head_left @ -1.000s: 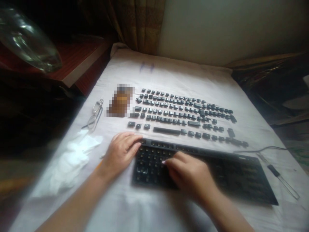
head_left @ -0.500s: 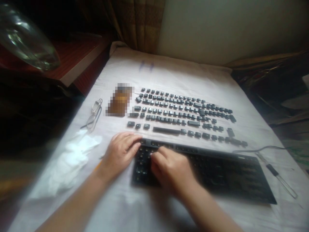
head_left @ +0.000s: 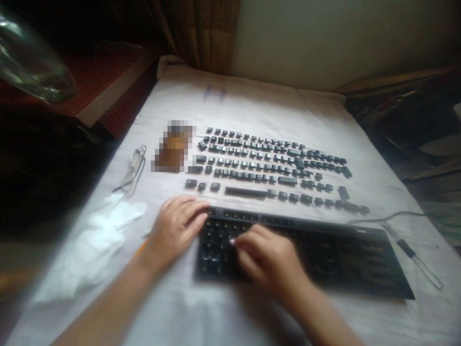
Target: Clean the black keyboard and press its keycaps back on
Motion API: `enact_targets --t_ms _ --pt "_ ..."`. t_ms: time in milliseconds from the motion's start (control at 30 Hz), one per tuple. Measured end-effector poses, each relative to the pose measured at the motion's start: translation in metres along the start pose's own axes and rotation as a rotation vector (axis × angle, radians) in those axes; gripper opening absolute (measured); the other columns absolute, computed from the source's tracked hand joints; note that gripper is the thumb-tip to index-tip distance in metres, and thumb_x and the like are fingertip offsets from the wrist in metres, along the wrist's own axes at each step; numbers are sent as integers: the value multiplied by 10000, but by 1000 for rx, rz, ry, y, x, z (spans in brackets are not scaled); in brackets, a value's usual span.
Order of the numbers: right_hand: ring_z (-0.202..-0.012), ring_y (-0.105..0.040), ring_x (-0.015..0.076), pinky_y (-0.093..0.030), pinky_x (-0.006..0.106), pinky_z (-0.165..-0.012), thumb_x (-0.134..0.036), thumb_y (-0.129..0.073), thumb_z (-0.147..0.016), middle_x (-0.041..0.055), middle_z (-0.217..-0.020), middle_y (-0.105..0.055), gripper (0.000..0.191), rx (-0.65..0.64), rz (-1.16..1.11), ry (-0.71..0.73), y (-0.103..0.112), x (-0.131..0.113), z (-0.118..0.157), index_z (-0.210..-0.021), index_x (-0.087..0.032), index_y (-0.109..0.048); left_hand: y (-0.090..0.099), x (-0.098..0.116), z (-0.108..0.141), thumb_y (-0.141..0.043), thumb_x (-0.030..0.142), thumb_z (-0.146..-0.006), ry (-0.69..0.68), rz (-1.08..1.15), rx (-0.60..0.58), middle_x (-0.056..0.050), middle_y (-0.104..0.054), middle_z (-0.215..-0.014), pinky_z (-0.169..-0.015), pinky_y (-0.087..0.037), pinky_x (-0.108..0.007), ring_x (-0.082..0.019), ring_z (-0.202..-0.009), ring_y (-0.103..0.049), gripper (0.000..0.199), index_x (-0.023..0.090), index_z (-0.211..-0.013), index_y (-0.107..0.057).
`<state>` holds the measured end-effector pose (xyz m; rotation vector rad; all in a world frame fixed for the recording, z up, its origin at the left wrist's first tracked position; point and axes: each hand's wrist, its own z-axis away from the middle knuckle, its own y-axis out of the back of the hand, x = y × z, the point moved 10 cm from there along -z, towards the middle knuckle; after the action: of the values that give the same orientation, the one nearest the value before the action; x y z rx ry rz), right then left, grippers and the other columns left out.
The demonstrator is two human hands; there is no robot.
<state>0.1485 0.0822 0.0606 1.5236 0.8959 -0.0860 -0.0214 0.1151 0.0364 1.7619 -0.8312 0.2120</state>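
Black keyboard (head_left: 360, 266): left hand (head_left: 178, 223) half open against its corner; right hand (head_left: 270, 254) curled over it, its hold hidden.

Head view, forward-down over keyboard (head_left: 334, 257)

Likely a home, judging by the curtain (head_left: 203, 36) and spread cloth (head_left: 266, 105).

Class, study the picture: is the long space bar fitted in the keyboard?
No, the long space bar lies on the pale cloth with the loose keycaps, beyond the keyboard.
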Motion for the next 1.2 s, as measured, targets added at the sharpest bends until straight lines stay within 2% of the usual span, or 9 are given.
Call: enact_targets --t_ms 100,200,400,900,1067,1200 --pt "-608 -613 110 -446 187 -578 -118 -572 -874 12 -718 -646 155 26 -12 -24 11 7 1 -827 -184 -704 0 1 0 -539 335 -968 -2 -14 2 -52 -743 -1091 -992 -479 -436 -237 -1079 -646 252 232 -1134 -698" --pt "-625 -622 114 -455 190 -592 -142 -572 -895 20 -744 -663 151 56 16 14 16 5 -4 -858 -187 -711 0 3 0 -541 369 -969 -12 -42 1 -63 -737 -1102 -997 -472 -444 -245 -1087 -640 273 225 -1144 -692" --pt "-648 -642 126 -444 199 -591 -173 -576 -907 20 -778 -691 165 -1 152 46 2 4 -16 -860 -203 -731 -2 4 0 -554 382 -966 -18 -66 -21 -58 -734 -1117 -1008 -456 -445 -246 -1105 -631 295 236 -1192 -677" --pt "-598 -644 131 -422 215 -538 -159 -561 -878 11 -751 -691 182 14 308 4 35 35 12 -828 -204 -730 -3 -1 0 -559 408 -960 4 -56 -44 -59 -724 -1134 -995 -472 -452 -249 -1108 -629 302 256 -1189 -682" --pt "-628 -645 123 -436 205 -587 -155 -553 -891 8 -748 -681 163 64 252 -17 39 32 11 -820 -195 -694 -2 -1 -1 -549 427 -960 3 -56 -34 -61 -727 -1121 -981 -483 -455 -252 -1085 -637 309 253 -1173 -690" --pt "-628 -628 115 -433 197 -601 -162 -571 -894 4 -735 -666 138 70 186 -9 30 24 5 -799 -192 -667 -2 -2 -1 -552 423 -956 11 -59 -34 -54 -729 -1111 -980 -485 -449 -251 -1077 -640 300 258 -1161 -697"
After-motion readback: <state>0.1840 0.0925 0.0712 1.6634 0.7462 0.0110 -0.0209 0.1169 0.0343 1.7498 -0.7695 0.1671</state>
